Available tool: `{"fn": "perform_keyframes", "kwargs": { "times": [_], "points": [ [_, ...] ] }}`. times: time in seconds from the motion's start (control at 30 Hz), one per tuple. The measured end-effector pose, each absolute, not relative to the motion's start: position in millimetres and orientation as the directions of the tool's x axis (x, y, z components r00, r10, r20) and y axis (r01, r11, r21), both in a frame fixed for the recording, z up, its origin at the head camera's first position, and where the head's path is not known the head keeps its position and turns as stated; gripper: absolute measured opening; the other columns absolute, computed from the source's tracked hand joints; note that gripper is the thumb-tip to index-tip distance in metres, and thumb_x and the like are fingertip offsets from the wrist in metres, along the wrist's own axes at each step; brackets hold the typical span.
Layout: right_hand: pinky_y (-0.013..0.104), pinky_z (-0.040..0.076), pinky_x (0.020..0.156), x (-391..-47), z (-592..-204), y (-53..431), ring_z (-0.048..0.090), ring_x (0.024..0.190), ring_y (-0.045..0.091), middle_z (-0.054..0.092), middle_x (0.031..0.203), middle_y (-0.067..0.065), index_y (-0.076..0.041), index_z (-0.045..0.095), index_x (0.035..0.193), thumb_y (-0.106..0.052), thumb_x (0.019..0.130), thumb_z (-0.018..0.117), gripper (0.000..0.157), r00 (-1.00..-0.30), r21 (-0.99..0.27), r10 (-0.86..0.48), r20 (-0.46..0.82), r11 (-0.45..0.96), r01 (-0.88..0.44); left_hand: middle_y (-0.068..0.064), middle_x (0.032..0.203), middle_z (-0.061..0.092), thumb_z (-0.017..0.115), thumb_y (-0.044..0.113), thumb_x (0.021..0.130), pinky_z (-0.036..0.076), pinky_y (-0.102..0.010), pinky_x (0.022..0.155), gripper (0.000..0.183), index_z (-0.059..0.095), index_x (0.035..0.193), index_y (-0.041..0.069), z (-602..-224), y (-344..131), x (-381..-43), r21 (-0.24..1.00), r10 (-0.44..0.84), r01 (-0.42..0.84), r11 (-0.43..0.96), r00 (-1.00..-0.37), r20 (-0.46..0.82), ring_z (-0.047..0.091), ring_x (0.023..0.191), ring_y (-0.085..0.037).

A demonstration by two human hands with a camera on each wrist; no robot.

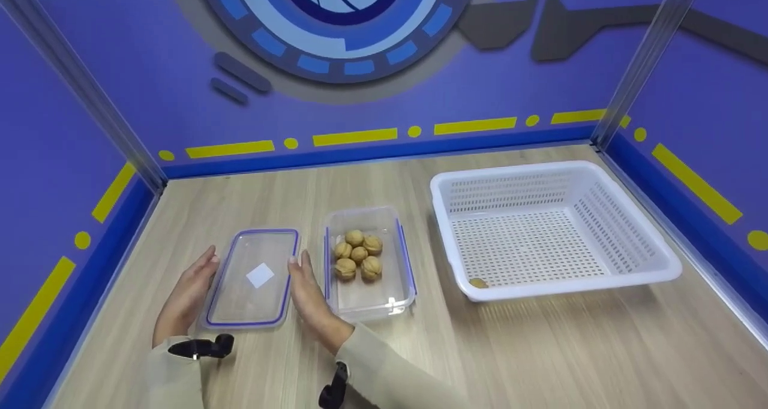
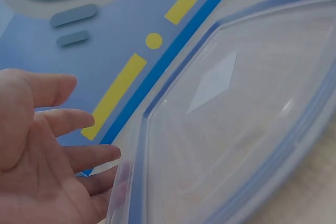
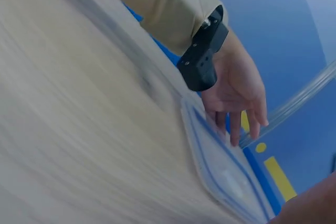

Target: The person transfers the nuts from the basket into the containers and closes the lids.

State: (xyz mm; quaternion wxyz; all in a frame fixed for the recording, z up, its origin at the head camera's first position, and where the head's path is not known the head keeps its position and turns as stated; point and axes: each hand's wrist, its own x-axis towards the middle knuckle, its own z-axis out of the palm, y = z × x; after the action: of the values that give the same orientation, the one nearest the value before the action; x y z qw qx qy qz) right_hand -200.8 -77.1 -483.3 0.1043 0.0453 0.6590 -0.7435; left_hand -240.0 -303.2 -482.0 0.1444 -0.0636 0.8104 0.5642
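A clear plastic lid (image 1: 252,301) with a blue seal and a white square sticker (image 1: 260,275) lies on the table. My left hand (image 1: 187,295) is at its left edge with the fingers loosely extended; in the left wrist view the lower fingertips of that hand (image 2: 47,166) meet the lid's rim (image 2: 137,182). On the other side, my right hand (image 1: 313,301) stands edge-on along the lid's right edge, fingers extended. Whether it touches the lid cannot be told. To its right is a clear food container (image 1: 390,295) with several walnuts (image 1: 359,253) inside.
A white perforated plastic basket (image 1: 540,292) stands on the right of the wooden table (image 1: 480,355), with a walnut (image 1: 478,283) in its near left corner. Blue printed panels (image 1: 372,109) enclose the table at the back and both sides.
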Motion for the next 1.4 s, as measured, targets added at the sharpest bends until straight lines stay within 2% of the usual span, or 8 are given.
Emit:
{"fn": "perform_keyframes", "kwargs": {
  "times": [0.2, 0.4, 0.53, 0.67, 0.77, 0.9, 1.13, 1.4],
  "points": [
    [0.050, 0.005, 0.122, -204.3, -495.4, -79.1, 0.009, 0.149, 0.034, 0.016, 0.160, 0.016, -0.003, 0.019, 0.153, -0.040, 0.101, 0.034, 0.065, -0.955, -0.931, -0.064, -0.291, -0.212, 0.298, -0.021, 0.160, -0.005, 0.031, 0.035, 0.104, 0.003, -0.055, 0.121, 0.069, -0.014, 0.153, 0.017, -486.6, -305.4, -238.6, 0.898, 0.057, -0.346, 0.273, -0.926, -0.374, -0.002, 0.147, -0.042],
    [0.049, 0.017, 0.121, -201.9, -497.6, -82.1, 0.013, 0.148, 0.035, 0.013, 0.160, 0.018, 0.000, 0.015, 0.152, -0.036, 0.101, 0.037, 0.066, -0.934, -0.865, -0.112, -0.340, -0.353, 0.357, -0.027, 0.158, 0.006, 0.031, 0.028, 0.105, 0.007, -0.051, 0.122, 0.067, -0.010, 0.152, 0.003, -489.1, -306.5, -240.5, 0.903, 0.043, -0.345, 0.254, -0.929, -0.367, 0.006, 0.147, -0.041],
    [0.049, 0.021, 0.120, -202.3, -496.9, -84.4, 0.019, 0.146, 0.037, 0.018, 0.158, 0.023, 0.005, 0.013, 0.151, -0.030, 0.101, 0.039, 0.067, -0.932, -0.815, -0.125, -0.341, -0.454, 0.359, -0.033, 0.155, 0.012, 0.028, 0.026, 0.105, 0.012, -0.049, 0.122, 0.065, -0.007, 0.150, -0.005, -490.2, -306.6, -241.7, 0.910, 0.053, -0.335, 0.245, -0.933, -0.357, 0.013, 0.146, -0.041],
    [0.049, 0.021, 0.120, -203.4, -496.9, -85.3, 0.020, 0.145, 0.038, 0.020, 0.156, 0.026, 0.007, 0.013, 0.150, -0.026, 0.101, 0.040, 0.066, -0.933, -0.802, -0.104, -0.345, -0.484, 0.350, -0.036, 0.151, 0.020, 0.026, 0.025, 0.105, 0.024, -0.045, 0.119, 0.062, -0.001, 0.149, -0.011, -492.7, -307.5, -242.1, 0.907, 0.046, -0.325, 0.268, -0.936, -0.349, 0.028, 0.140, -0.037],
    [0.049, 0.018, 0.121, -203.7, -496.4, -84.8, 0.016, 0.146, 0.039, 0.017, 0.157, 0.026, 0.008, 0.015, 0.149, -0.025, 0.100, 0.039, 0.064, -0.935, -0.821, -0.075, -0.346, -0.458, 0.340, -0.035, 0.147, 0.031, 0.026, 0.024, 0.105, 0.040, -0.030, 0.106, 0.059, 0.011, 0.147, -0.014, -494.4, -309.3, -241.3, 0.894, 0.033, -0.308, 0.324, -0.941, -0.336, 0.047, 0.124, -0.023],
    [0.048, 0.013, 0.122, -203.7, -495.7, -84.9, 0.014, 0.147, 0.039, 0.019, 0.157, 0.025, 0.009, 0.022, 0.148, -0.024, 0.099, 0.040, 0.061, -0.934, -0.849, -0.038, -0.355, -0.406, 0.339, -0.026, 0.136, 0.049, 0.030, 0.020, 0.105, 0.048, -0.015, 0.084, 0.052, 0.027, 0.143, -0.015, -496.3, -312.4, -239.7, 0.887, 0.018, -0.282, 0.364, -0.951, -0.310, 0.056, 0.101, -0.004],
    [0.049, 0.016, 0.121, -203.0, -491.8, -86.0, 0.020, 0.145, 0.041, 0.027, 0.153, 0.027, 0.012, 0.029, 0.144, -0.021, 0.098, 0.041, 0.058, -0.932, -0.859, -0.029, -0.360, -0.379, 0.344, -0.024, 0.130, 0.053, 0.037, 0.015, 0.103, 0.050, -0.014, 0.078, 0.048, 0.032, 0.141, -0.015, -497.9, -314.3, -237.3, 0.887, -0.017, -0.276, 0.371, -0.957, -0.291, 0.056, 0.092, -0.002],
    [0.048, 0.013, 0.122, -205.1, -481.1, -83.6, 0.017, 0.146, 0.040, 0.022, 0.155, 0.028, 0.012, 0.025, 0.145, -0.014, 0.095, 0.043, 0.059, -0.937, -0.859, -0.076, -0.341, -0.380, 0.343, -0.009, 0.122, 0.056, 0.035, 0.026, 0.104, 0.048, -0.016, 0.081, 0.047, 0.035, 0.140, -0.005, -489.5, -316.0, -233.6, 0.888, -0.041, -0.261, 0.379, -0.963, -0.265, 0.054, 0.096, -0.003]
  ]
}}
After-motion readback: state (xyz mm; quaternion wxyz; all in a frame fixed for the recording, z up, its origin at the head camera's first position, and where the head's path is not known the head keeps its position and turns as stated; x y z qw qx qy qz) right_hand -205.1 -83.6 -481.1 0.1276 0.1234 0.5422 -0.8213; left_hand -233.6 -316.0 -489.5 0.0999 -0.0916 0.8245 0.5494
